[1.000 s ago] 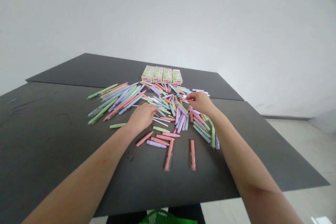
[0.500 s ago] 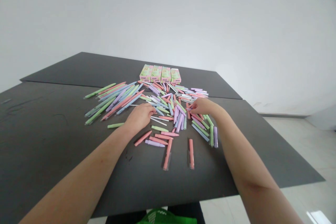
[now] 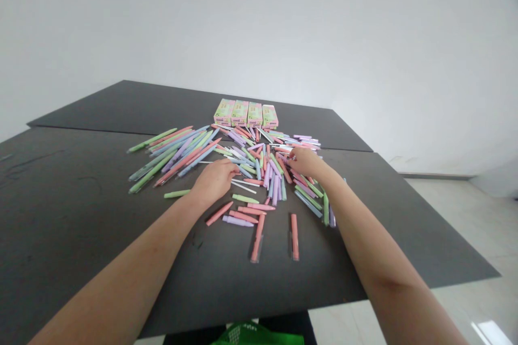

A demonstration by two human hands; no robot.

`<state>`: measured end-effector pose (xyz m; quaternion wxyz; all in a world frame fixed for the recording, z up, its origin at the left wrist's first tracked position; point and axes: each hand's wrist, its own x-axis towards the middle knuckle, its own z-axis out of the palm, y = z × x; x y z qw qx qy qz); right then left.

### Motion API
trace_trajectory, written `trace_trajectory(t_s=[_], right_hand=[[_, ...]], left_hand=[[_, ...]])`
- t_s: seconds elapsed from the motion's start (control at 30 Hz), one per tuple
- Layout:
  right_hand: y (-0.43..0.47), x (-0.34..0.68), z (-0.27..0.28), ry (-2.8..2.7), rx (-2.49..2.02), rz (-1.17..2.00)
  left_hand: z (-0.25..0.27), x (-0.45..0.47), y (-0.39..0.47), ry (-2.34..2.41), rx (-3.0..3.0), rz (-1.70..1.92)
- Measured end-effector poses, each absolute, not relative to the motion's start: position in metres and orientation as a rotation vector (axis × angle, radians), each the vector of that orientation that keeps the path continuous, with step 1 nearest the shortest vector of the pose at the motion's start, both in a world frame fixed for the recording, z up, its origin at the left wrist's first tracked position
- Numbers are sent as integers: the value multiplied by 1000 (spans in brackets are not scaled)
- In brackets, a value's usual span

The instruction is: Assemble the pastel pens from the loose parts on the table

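Pastel colours all over this dark desk (image 3: 202, 280), where a heap of pen pieces (image 3: 277, 186) in pink, green, purple and blue spreads across the middle! Right hand (image 3: 306, 161) is over the heap's right part, thumb and fingertips drawn close together at the pieces; whether anything is pinched there, I cannot tell. Left hand (image 3: 213, 178) sits at the heap's left edge, fingers curled and bunched, tips turned toward the pile, and its grip is hidden too, so no call on what it holds. Just beside it lie slim white sticks (image 3: 243, 187). Out on the left, long pens (image 3: 188, 162) lie in a loose, slanting bundle. Closer in, a small cluster of green, pink and purple barrels (image 3: 238, 221). Nearest of all, two coral tubes (image 3: 294, 237) with clear plastic at their near ends, lying apart. And behind the heap, four green-and-pink boxes (image 3: 239, 112) line up side by side, each marked with a 5.
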<state>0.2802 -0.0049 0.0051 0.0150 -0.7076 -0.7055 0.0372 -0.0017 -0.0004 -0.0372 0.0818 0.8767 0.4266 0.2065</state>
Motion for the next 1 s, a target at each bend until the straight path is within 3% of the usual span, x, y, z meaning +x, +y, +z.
trace_trajectory(t_s=[0.27, 0.6, 0.87, 1.0], right_hand=[[-12, 268, 10, -2351, -2153, 148], [-9, 265, 7, -2146, -2075, 266], [-18, 252, 19, -1652, -1400, 916], [-20, 242, 19, -1564, -1180, 1074]], left_hand=[[-38, -1, 0, 1275, 2611, 626], [-38, -2, 0, 1233, 2608, 654], [-37, -2, 0, 1204, 2589, 679], [-36, -1, 1, 1218, 2588, 670]])
